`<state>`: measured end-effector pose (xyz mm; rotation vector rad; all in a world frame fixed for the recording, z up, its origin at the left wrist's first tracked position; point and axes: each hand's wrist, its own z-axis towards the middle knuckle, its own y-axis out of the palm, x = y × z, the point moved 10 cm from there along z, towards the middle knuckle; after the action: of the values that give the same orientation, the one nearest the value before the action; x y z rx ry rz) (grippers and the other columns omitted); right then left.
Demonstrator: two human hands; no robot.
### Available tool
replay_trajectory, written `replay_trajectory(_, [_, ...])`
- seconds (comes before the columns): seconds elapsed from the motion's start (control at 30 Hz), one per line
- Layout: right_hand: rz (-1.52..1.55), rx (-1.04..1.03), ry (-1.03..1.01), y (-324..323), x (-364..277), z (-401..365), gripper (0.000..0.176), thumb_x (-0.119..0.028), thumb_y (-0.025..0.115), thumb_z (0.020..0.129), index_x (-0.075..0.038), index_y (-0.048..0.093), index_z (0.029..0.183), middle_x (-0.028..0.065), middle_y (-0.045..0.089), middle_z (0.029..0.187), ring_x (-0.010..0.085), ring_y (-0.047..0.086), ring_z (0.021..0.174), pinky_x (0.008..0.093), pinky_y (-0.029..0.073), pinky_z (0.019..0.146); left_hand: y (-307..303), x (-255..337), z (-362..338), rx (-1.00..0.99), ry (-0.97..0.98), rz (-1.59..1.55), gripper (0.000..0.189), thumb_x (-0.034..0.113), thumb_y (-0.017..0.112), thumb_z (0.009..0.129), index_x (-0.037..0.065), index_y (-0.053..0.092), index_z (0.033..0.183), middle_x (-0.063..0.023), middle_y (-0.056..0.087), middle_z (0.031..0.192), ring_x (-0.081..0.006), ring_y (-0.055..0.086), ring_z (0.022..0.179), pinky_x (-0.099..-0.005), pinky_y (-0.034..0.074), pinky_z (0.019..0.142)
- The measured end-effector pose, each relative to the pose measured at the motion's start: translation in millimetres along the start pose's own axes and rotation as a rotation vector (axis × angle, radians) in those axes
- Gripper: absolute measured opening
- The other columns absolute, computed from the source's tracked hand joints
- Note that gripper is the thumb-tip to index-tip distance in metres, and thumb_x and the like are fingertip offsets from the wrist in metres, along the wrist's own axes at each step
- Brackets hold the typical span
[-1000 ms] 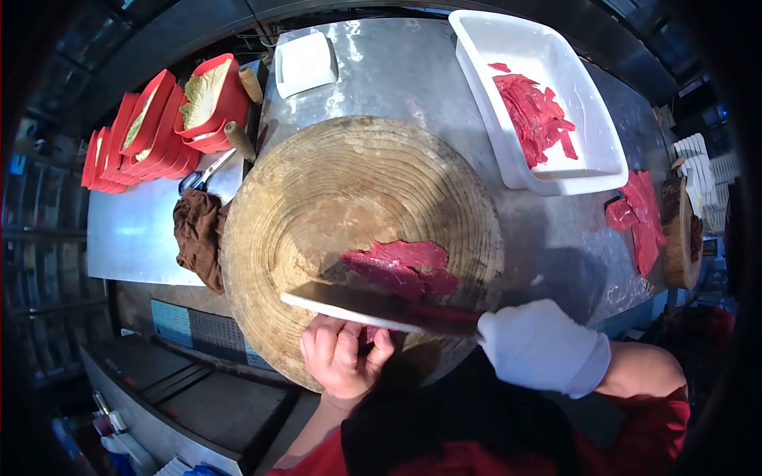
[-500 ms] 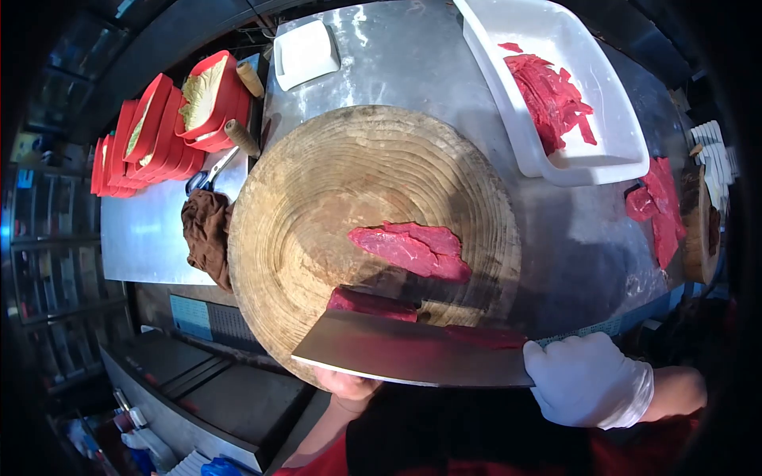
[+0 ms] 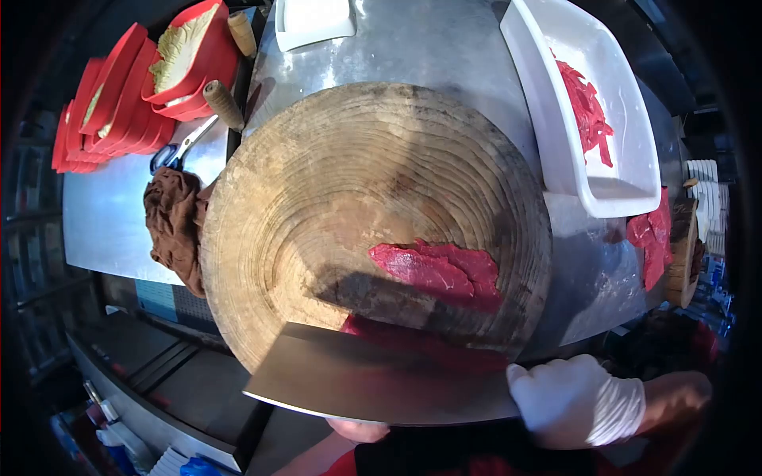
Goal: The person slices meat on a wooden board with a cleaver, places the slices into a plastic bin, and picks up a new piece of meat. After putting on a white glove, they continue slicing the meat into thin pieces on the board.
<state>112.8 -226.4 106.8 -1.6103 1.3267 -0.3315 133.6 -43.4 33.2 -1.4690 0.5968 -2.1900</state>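
My right hand (image 3: 575,401), in a white glove, is closed round the handle end of a broad cleaver (image 3: 381,377). The blade lies slanted across the near edge of a round wooden chopping block (image 3: 317,166). Behind the blade, a strip of red meat (image 3: 373,325) shows only in part. Of my left hand (image 3: 359,431), a small bare portion appears below the blade; its fingers are hidden. A flat slab of red meat (image 3: 436,272) rests on the block, just beyond the cleaver.
At the back right stands a white tub (image 3: 559,151) with cut meat strips (image 3: 586,111). More meat (image 3: 652,238) lies beside it. On the left are red trays (image 3: 202,59), scissors (image 3: 182,145) and a brown cloth (image 3: 173,222). A white dish (image 3: 313,20) sits at the back.
The view has shifted, and the block looks larger. The cleaver blade now covers more of the nearer meat strip and of my left hand. My right hand keeps its hold on the cleaver.
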Motion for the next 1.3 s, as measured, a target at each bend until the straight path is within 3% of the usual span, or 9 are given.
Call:
replay_trajectory(0.2, [0.284, 0.230, -0.151, -27.6, -28.5, 67.7, 0.006, -0.011, 0.058, 0.079, -0.005, 0.056, 0.077, 0.0090, 0.055, 0.067, 0.0237, 0.063, 0.057, 0.0348, 0.050, 0.048, 1.6, 49.4, 23.1, -0.008, 0.216, 0.325, 0.039, 0.048, 0.067, 0.084, 0.010, 0.071, 0.090, -0.0076, 0.066, 0.091, -0.0310, 0.061, 0.082, -0.0429, 0.047, 0.068])
replay_trajectory(0.23, [0.331, 0.280, -0.135, -25.1, -25.4, 66.2, 0.006, -0.010, 0.058, 0.078, -0.005, 0.057, 0.075, 0.0088, 0.055, 0.067, 0.0241, 0.062, 0.056, 0.0354, 0.050, 0.048, 1.5, 46.6, 19.4, -0.103, 0.125, 0.232, 0.038, 0.022, 0.076, 0.073, 0.008, 0.070, 0.107, -0.0144, 0.067, 0.104, -0.0396, 0.063, 0.094, -0.0444, 0.049, 0.082])
replay_trajectory(0.3, [0.243, 0.384, -0.189, -29.4, -29.7, 47.3, 0.007, -0.010, 0.058, 0.078, -0.005, 0.057, 0.074, 0.0096, 0.057, 0.064, 0.0254, 0.062, 0.054, 0.0365, 0.050, 0.047, -3.0, 56.2, 21.8, -0.004, 0.359, 0.215, 0.046, 0.040, 0.077, 0.080, 0.008, 0.062, 0.110, -0.0110, 0.065, 0.096, -0.0303, 0.061, 0.077, -0.0403, 0.044, 0.065])
replay_trajectory(0.47, [0.108, 0.157, 0.084, -1.1, 20.0, 3.4, 0.010, -0.012, 0.058, 0.078, -0.003, 0.056, 0.080, 0.0120, 0.058, 0.063, 0.0286, 0.065, 0.056, 0.0384, 0.050, 0.048, -2.3, 59.9, 22.8, 0.011, 0.314, 0.208, 0.023, 0.017, 0.079, 0.071, 0.007, 0.067, 0.087, -0.0097, 0.064, 0.089, -0.0285, 0.061, 0.084, -0.0389, 0.050, 0.075])
replay_trajectory(0.77, [-0.055, 0.164, 0.031, -8.9, -3.9, -50.9, 0.014, -0.015, 0.059, 0.077, -0.002, 0.060, 0.082, 0.0069, 0.060, 0.062, 0.0202, 0.063, 0.052, 0.0345, 0.048, 0.042, 10.2, 21.2, -35.6, -0.015, 0.473, 0.438, 0.052, 0.035, 0.061, 0.092, -0.001, 0.056, 0.128, -0.0171, 0.065, 0.116, -0.0401, 0.064, 0.103, -0.0510, 0.051, 0.089])
replay_trajectory(0.87, [0.031, -0.054, 0.128, 8.4, 10.0, -61.2, 0.020, -0.017, 0.060, 0.074, 0.001, 0.061, 0.083, 0.0084, 0.061, 0.057, 0.0204, 0.066, 0.053, 0.0341, 0.049, 0.043, -6.3, 33.5, -14.9, -0.015, 0.372, 0.146, 0.052, 0.034, 0.055, 0.095, -0.005, 0.055, 0.128, -0.0162, 0.065, 0.116, -0.0381, 0.066, 0.099, -0.0474, 0.053, 0.084])
replay_trajectory(1.1, [-0.020, -0.002, 0.037, 2.3, 6.0, -40.9, 0.019, -0.019, 0.059, 0.076, 0.000, 0.059, 0.080, 0.0088, 0.060, 0.058, 0.0196, 0.064, 0.050, 0.0343, 0.048, 0.041, -6.5, 25.4, -27.7, 0.052, 0.392, 0.420, 0.040, 0.029, 0.062, 0.090, 0.000, 0.065, 0.117, -0.0149, 0.068, 0.104, -0.0348, 0.066, 0.087, -0.0421, 0.052, 0.075])
replay_trajectory(1.17, [0.060, -0.146, 0.119, 16.5, 12.6, -32.4, 0.037, -0.021, 0.065, 0.073, 0.004, 0.061, 0.100, 0.0090, 0.061, 0.062, 0.0258, 0.063, 0.053, 0.0402, 0.048, 0.049, -6.6, 26.2, -20.8, 0.030, 0.362, 0.399, 0.040, 0.031, 0.062, 0.090, 0.001, 0.065, 0.116, -0.0144, 0.068, 0.103, -0.0348, 0.066, 0.087, -0.0429, 0.052, 0.076])
replay_trajectory(1.3, [-0.018, -0.073, 0.062, 3.6, 0.4, -3.7, 0.039, -0.021, 0.064, 0.073, 0.005, 0.061, 0.102, 0.0090, 0.061, 0.063, 0.0251, 0.064, 0.054, 0.0395, 0.049, 0.049, -4.8, 28.5, -1.3, -0.002, 0.299, 0.336, 0.041, 0.036, 0.063, 0.090, 0.003, 0.066, 0.114, -0.0135, 0.068, 0.101, -0.0347, 0.066, 0.088, -0.0444, 0.052, 0.077])
